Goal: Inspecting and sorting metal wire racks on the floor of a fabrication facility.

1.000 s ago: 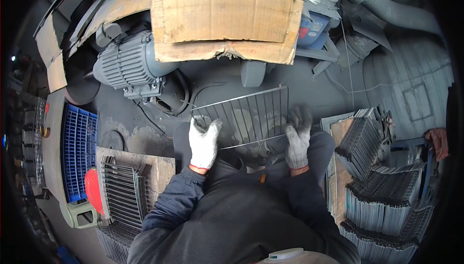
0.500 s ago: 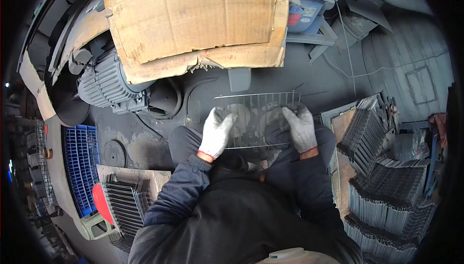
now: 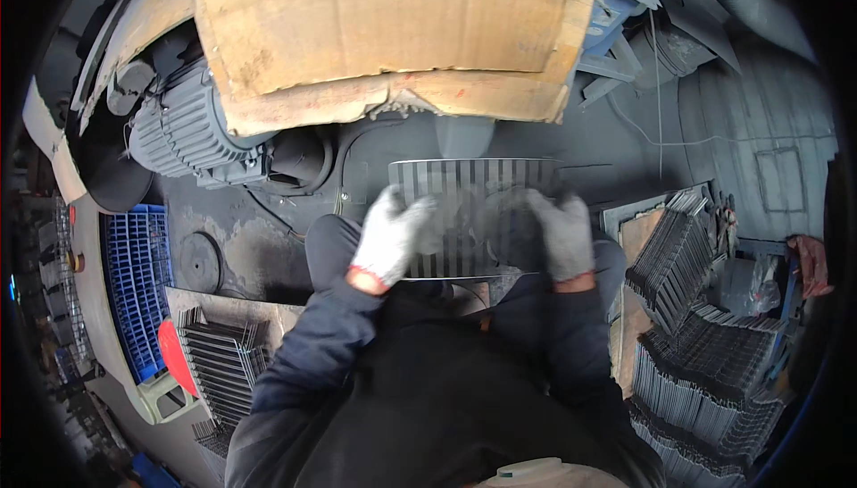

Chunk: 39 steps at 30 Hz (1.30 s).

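A flat metal wire rack (image 3: 471, 220) spans the gap between my two gloved hands, above my lap. Its parallel bars look smeared into broad light and dark stripes by motion. At its left end my left hand (image 3: 390, 236), in a white glove with a red cuff, is closed on the edge, thumb laid inward over the bars. My right hand (image 3: 564, 238), gloved alike and somewhat blurred, grips the opposite end. Fingers under the rack are hidden. Just beyond its far edge hangs the torn edge of a cardboard sheet (image 3: 384, 24).
To the right, similar racks (image 3: 669, 247) lean in a stack, with more piles (image 3: 701, 381) nearer me. Another stack (image 3: 219, 363) stands at my left, by a blue plastic crate (image 3: 138, 287). A grey motor (image 3: 183, 126) sits far left, and a round disc (image 3: 200, 262) lies on the floor.
The rack stays in both hands and has shifted slightly toward the cardboard in the picture. Its bars, thin and see-through before, now appear as wide stripes. The whole view has shifted a little.
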Tool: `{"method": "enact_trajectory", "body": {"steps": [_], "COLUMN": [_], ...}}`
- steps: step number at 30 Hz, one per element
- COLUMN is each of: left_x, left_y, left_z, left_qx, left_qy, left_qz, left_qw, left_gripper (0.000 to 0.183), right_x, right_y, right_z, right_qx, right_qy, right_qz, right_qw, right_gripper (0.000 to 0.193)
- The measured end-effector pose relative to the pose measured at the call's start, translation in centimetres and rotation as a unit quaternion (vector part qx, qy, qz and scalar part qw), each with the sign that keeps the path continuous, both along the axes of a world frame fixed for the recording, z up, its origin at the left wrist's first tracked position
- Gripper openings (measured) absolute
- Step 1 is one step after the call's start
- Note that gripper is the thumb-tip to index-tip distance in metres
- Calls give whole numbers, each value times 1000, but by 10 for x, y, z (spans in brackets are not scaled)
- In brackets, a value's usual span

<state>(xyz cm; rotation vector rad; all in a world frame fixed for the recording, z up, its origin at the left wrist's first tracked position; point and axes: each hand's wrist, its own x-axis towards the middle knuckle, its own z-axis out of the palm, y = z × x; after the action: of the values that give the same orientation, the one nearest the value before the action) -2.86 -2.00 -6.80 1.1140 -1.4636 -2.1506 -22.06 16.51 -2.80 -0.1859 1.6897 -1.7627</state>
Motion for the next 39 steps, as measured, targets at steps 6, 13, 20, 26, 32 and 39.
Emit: {"method": "enact_trajectory", "body": {"steps": [6,13,20,26,32,39], "left_x": [-5,40,-19,57,-13,2], "left_y": [0,-28,8,-43,-3,-15], "left_z": [10,17,13,18,12,21], "left_qx": [42,84,96,122,56,105], "left_qy": [-5,-19,57,-25,-8,-24], "left_qz": [-12,48,-26,53,-56,-2], "left_qw": [999,995,993,991,997,994], "left_gripper": [29,24,27,26,34,29], "right_x": [0,26,-6,38,-4,-4], "right_y": [4,-35,12,-59,5,-4], "right_z": [1,-23,16,-36,12,-5], "right_qx": [30,66,75,4,77,153], "right_qy": [7,37,29,25,10,3], "right_qz": [-4,58,-32,56,-49,44], "right_qw": [1000,995,996,998,996,987], "right_gripper": [16,12,25,20,20,19]}}
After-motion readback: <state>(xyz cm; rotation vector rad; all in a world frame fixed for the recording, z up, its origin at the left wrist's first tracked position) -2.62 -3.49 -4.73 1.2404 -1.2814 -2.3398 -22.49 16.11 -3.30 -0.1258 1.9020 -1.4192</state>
